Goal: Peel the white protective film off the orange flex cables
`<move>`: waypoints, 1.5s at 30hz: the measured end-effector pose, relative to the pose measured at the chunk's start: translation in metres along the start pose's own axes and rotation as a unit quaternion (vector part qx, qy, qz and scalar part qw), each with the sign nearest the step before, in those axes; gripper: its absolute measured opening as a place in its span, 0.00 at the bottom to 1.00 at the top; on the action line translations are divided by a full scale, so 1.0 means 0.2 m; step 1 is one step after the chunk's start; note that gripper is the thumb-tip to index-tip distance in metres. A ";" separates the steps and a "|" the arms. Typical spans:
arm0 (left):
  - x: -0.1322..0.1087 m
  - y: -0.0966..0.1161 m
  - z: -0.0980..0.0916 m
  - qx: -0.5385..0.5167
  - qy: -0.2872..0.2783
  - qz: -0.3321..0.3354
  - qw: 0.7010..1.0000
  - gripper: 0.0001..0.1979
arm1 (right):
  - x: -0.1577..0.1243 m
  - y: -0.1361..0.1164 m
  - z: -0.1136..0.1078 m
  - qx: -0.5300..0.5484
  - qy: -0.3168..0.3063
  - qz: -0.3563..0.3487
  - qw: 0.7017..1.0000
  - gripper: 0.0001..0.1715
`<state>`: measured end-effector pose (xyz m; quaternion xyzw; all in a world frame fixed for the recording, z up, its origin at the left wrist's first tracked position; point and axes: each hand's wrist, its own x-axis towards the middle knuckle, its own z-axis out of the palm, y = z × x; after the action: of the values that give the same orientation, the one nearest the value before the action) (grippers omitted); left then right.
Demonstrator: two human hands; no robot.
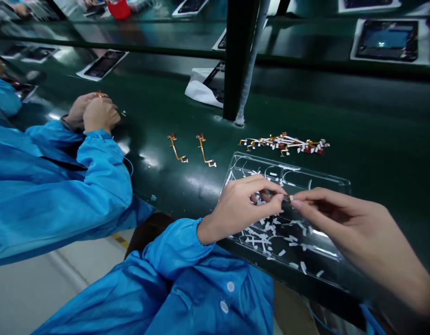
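Between my two hands is a small orange flex cable point(287, 197) with a white bit at its right end; most of it is hidden by fingers. My left hand point(248, 200) pinches its left part between thumb and forefinger. Thumb and forefinger of my right hand point(343, 218) are closed at the white end. Both hands are above a clear plastic tray point(343, 184) strewn with white paper scraps point(267, 228). Behind the tray lies a heap of flex cables point(287, 143) with white strips. Two separate flex cables point(175, 148) rest left of the heap.
A dark upright post point(239, 60) stands on the green bench point(159, 102) behind the cables. A shelf point(322, 67) runs across the back, bearing tablet-like panels point(387, 41). At left, a co-worker's hands point(98, 111) hold a small orange part close to the bench.
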<state>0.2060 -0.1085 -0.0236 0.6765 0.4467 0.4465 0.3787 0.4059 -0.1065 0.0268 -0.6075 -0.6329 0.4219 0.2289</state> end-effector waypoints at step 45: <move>0.01 -0.01 -0.02 -0.054 -0.007 -0.057 0.997 0.06 | 0.00 0.07 0.01 -0.041 0.003 -0.062 0.997 0.18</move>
<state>0.2027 -0.1061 -0.0229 0.6312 0.4573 0.4431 0.4428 0.4116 -0.1093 0.0152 -0.5773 -0.6853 0.3789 0.2315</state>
